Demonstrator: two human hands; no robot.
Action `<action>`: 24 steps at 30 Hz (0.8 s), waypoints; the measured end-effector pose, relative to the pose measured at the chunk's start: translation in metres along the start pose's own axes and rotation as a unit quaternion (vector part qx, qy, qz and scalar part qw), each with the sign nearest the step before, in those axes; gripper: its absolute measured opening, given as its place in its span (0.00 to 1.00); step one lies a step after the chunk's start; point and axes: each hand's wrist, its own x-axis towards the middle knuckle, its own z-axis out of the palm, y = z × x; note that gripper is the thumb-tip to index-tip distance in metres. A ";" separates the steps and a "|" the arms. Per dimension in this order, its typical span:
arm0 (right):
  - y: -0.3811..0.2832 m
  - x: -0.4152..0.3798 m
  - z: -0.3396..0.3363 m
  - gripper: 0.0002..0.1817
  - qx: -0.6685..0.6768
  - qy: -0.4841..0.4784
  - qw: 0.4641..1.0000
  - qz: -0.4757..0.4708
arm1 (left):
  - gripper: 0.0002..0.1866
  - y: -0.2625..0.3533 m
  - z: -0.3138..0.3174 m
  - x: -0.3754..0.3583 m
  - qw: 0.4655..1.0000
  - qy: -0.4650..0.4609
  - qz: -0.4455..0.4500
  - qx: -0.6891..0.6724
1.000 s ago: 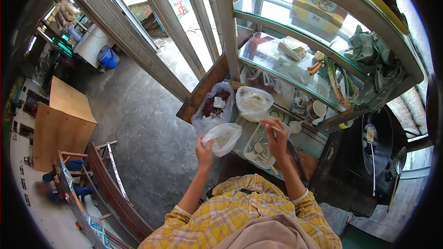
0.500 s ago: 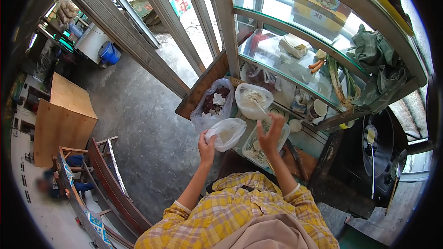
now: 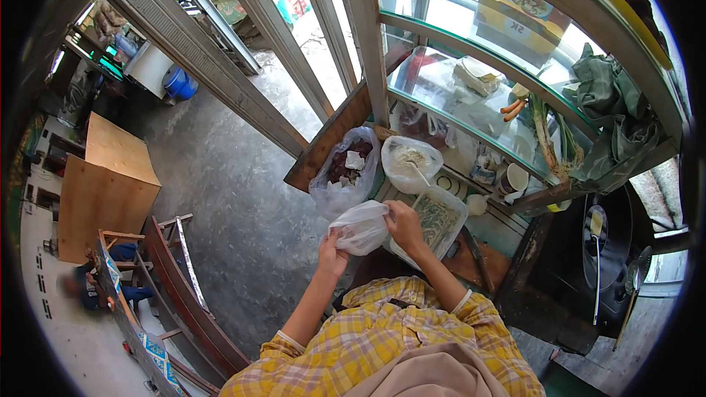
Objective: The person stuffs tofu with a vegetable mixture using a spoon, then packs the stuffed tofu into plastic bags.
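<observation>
A thin clear plastic bag (image 3: 360,228) hangs between my two hands in front of my body. My left hand (image 3: 333,252) is closed on its left edge, and my right hand (image 3: 404,224) pinches its upper right edge. Just right of my right hand is a clear rectangular tub (image 3: 457,213) with pale and green shreds in it. Beyond the hands stand a bag of dark red contents with white scraps (image 3: 346,169) and an open bag of white powder (image 3: 409,159) with a spoon handle sticking out.
A glass display case (image 3: 471,114) holds carrots and green onions at the upper right. Right of the counter is a black wok (image 3: 607,250) with a ladle. Wooden benches (image 3: 176,294) stand lower left, near a blurred person (image 3: 92,290). A blue bucket (image 3: 179,83) sits upper left.
My right hand has moved left from above the tub and now grips the bag. The bag's opening, wide before, is now drawn up between both hands.
</observation>
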 end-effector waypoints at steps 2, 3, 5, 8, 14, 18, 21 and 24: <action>0.003 0.000 0.006 0.12 0.067 0.009 0.997 0.043 | 0.15 -0.001 -0.019 0.008 0.987 0.017 -0.106 -0.122; 0.004 0.000 0.009 0.10 0.101 0.014 0.993 0.064 | 0.16 0.000 -0.018 0.005 0.984 -0.001 -0.110 -0.142; 0.008 0.001 0.012 0.09 0.297 -0.006 0.933 0.203 | 0.17 0.004 -0.015 0.000 0.976 -0.040 -0.118 -0.180; 0.018 0.000 0.016 0.10 0.531 -0.020 0.785 0.318 | 0.21 0.021 0.012 -0.020 0.978 -0.076 -0.161 -0.109; 0.032 -0.002 0.017 0.14 0.670 -0.096 0.623 0.392 | 0.27 0.030 0.010 -0.019 0.981 -0.137 -0.009 0.139; 0.028 -0.001 0.017 0.16 0.648 -0.141 0.635 0.396 | 0.26 0.025 0.013 -0.008 0.956 -0.003 0.122 0.268; 0.021 0.004 0.014 0.16 0.591 -0.136 0.697 0.382 | 0.21 0.021 0.015 -0.007 0.943 0.054 0.179 0.275; 0.015 0.009 0.007 0.17 0.539 -0.158 0.749 0.352 | 0.14 0.018 0.011 -0.006 0.966 0.084 0.154 0.191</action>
